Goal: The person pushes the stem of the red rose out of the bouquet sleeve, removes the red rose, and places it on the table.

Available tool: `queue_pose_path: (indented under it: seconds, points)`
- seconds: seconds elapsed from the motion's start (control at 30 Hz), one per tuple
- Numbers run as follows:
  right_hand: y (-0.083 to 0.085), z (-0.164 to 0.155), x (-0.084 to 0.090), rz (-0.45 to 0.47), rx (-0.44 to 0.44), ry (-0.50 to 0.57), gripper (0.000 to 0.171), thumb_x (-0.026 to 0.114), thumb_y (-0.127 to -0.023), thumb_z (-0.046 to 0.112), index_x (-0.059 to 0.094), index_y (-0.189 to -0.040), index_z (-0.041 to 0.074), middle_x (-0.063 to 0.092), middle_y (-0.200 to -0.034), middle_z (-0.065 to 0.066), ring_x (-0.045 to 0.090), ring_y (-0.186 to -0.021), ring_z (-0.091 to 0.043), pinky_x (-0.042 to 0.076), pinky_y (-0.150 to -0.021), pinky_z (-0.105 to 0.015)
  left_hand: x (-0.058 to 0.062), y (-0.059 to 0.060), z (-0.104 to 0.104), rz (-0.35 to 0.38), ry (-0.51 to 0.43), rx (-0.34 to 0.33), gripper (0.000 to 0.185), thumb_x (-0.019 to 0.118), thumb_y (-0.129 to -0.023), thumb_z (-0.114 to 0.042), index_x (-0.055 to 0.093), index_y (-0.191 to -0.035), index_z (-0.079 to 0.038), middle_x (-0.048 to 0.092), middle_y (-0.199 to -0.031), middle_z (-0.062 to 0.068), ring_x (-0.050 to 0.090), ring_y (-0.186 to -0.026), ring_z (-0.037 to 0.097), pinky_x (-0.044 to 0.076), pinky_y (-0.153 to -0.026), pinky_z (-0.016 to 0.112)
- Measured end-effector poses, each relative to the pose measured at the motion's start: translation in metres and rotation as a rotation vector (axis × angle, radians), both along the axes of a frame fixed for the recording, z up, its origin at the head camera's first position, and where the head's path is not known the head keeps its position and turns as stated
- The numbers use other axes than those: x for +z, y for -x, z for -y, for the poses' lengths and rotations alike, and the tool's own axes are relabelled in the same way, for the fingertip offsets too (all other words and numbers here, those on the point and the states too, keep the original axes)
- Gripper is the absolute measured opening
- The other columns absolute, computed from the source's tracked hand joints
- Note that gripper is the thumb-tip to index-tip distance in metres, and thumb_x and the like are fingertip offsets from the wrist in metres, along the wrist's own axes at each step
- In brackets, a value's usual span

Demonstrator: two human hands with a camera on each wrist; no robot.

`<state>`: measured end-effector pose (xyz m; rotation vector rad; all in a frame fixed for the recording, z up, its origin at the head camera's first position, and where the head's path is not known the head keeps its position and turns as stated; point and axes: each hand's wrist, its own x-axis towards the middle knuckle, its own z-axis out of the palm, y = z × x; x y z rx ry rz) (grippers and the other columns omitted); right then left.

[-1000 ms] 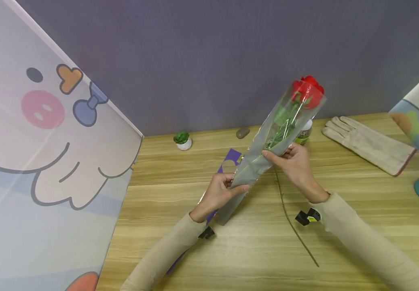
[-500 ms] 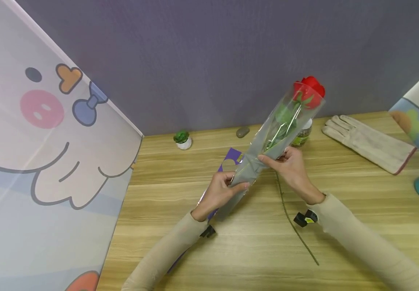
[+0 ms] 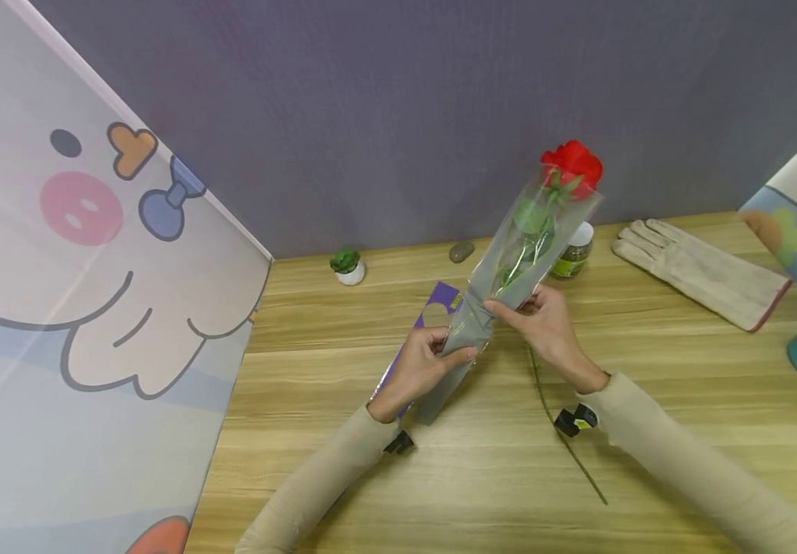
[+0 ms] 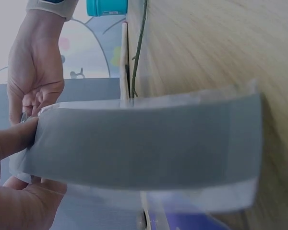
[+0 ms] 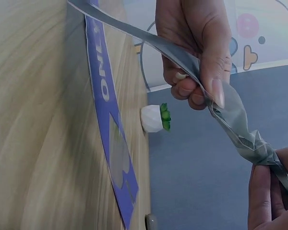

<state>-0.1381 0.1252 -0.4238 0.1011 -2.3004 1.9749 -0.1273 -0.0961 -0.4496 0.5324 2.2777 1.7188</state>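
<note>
Both hands hold a wrapped rose, frame centre.
Left hand [image 3: 421, 363] pinches the grey sleeve [image 3: 471, 312] low; right hand [image 3: 544, 323] pinches it higher, rose [image 3: 571, 165] upper right.

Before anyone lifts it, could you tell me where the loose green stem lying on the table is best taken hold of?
Probably near the middle of the loose green stem, pinched from above with fingertips on either side. It lies flat on the wooden table, thin and slightly curved, so nothing fits under it. Its upper end runs beneath the right hand, and the wrist camera sits beside it; the lower end is free.
</note>
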Motion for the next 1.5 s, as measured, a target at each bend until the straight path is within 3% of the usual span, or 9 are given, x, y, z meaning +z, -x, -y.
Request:
queue_pose_path:
  seconds: [0.13, 0.27, 0.37, 0.63, 0.8, 0.93, 1.03, 1.27, 1.5]
  points:
    - [-0.002, 0.003, -0.003, 0.002, 0.016, 0.011, 0.032, 0.082, -0.091, 0.011, 0.07, -0.111, -0.011, 0.081, -0.093, 0.007, 0.072, -0.082, 0.003, 0.056, -0.069, -0.017, -0.001, -0.001, 0.001, -0.039, 0.006, 0.005, 0.037, 0.08, -0.093, -0.021, 0.06, -0.07, -0.002, 0.057, -0.062, 0.003, 0.041, -0.054, 0.006, 0.037, -0.054, 0.019]
    - [-0.003, 0.006, -0.007, 0.002, 0.028, 0.008, 0.03, 0.082, -0.09, 0.009, 0.071, -0.111, -0.01, 0.08, -0.092, 0.012, 0.073, -0.083, 0.002, 0.057, -0.072, -0.017, -0.001, 0.0, 0.001, -0.046, 0.001, 0.009, 0.038, 0.08, -0.094, -0.02, 0.056, -0.07, -0.003, 0.038, -0.06, -0.003, 0.031, -0.053, 0.006, 0.029, -0.052, 0.02]
    - [-0.004, 0.008, -0.008, 0.006, 0.031, 0.007, 0.031, 0.081, -0.09, 0.009, 0.071, -0.113, -0.01, 0.079, -0.092, 0.015, 0.072, -0.083, 0.002, 0.058, -0.075, -0.017, -0.001, 0.0, 0.0, -0.036, -0.005, 0.01, 0.03, 0.079, -0.094, -0.019, 0.062, -0.074, -0.005, 0.042, -0.06, -0.003, 0.034, -0.053, 0.006, 0.031, -0.053, 0.019]
    - [-0.005, 0.008, -0.009, 0.007, 0.023, -0.039, 0.032, 0.082, -0.091, 0.012, 0.071, -0.114, -0.008, 0.08, -0.104, -0.016, 0.072, -0.084, 0.003, 0.058, -0.077, -0.018, -0.002, 0.001, -0.001, -0.032, 0.013, 0.022, 0.026, 0.081, -0.092, -0.018, 0.067, -0.075, -0.007, 0.056, -0.067, -0.008, 0.048, -0.059, 0.003, 0.043, -0.059, 0.018]
    - [-0.007, 0.002, -0.011, -0.007, 0.038, -0.018, 0.03, 0.082, -0.091, 0.014, 0.072, -0.11, -0.007, 0.081, -0.094, 0.004, 0.071, -0.083, 0.002, 0.056, -0.073, -0.018, -0.001, 0.001, 0.0, -0.019, 0.017, -0.024, 0.033, 0.082, -0.092, -0.02, 0.061, -0.072, -0.003, 0.05, -0.061, -0.006, 0.038, -0.053, 0.004, 0.032, -0.052, 0.018]
    - [-0.006, -0.004, -0.012, -0.001, 0.02, 0.007, 0.028, 0.081, -0.092, 0.013, 0.071, -0.108, -0.007, 0.077, -0.086, 0.019, 0.067, -0.078, 0.004, 0.052, -0.065, -0.017, 0.0, -0.001, 0.0, 0.017, 0.023, -0.043, 0.017, 0.082, -0.092, -0.021, 0.077, -0.088, -0.005, 0.075, -0.076, 0.003, 0.054, -0.06, 0.002, 0.044, -0.057, 0.018]
    - [-0.005, -0.007, -0.011, 0.006, -0.004, 0.011, 0.025, 0.08, -0.092, 0.012, 0.071, -0.108, -0.005, 0.074, -0.083, 0.024, 0.065, -0.075, 0.005, 0.051, -0.063, -0.017, 0.0, -0.001, -0.001, 0.04, 0.027, -0.044, 0.018, 0.083, -0.091, -0.021, 0.08, -0.097, -0.004, 0.081, -0.091, 0.011, 0.067, -0.07, 0.003, 0.053, -0.063, 0.02]
    - [-0.002, -0.014, -0.004, 0.005, -0.031, 0.009, 0.014, 0.081, -0.092, 0.015, 0.072, -0.099, 0.008, 0.073, -0.08, 0.023, 0.063, -0.072, 0.004, 0.05, -0.061, -0.017, -0.002, -0.002, -0.005, 0.069, -0.002, -0.056, 0.022, 0.082, -0.091, -0.017, 0.079, -0.105, 0.0, 0.081, -0.101, 0.017, 0.077, -0.081, 0.011, 0.061, -0.07, 0.026]
    - [0.0, -0.02, 0.002, 0.016, -0.014, 0.072, 0.013, 0.08, -0.093, 0.014, 0.072, -0.102, 0.01, 0.077, -0.088, 0.022, 0.071, -0.081, 0.002, 0.056, -0.069, -0.016, -0.001, -0.004, -0.005, 0.096, -0.006, -0.054, 0.024, 0.082, -0.091, -0.015, 0.078, -0.109, 0.001, 0.08, -0.104, 0.021, 0.076, -0.08, 0.01, 0.061, -0.069, 0.025]
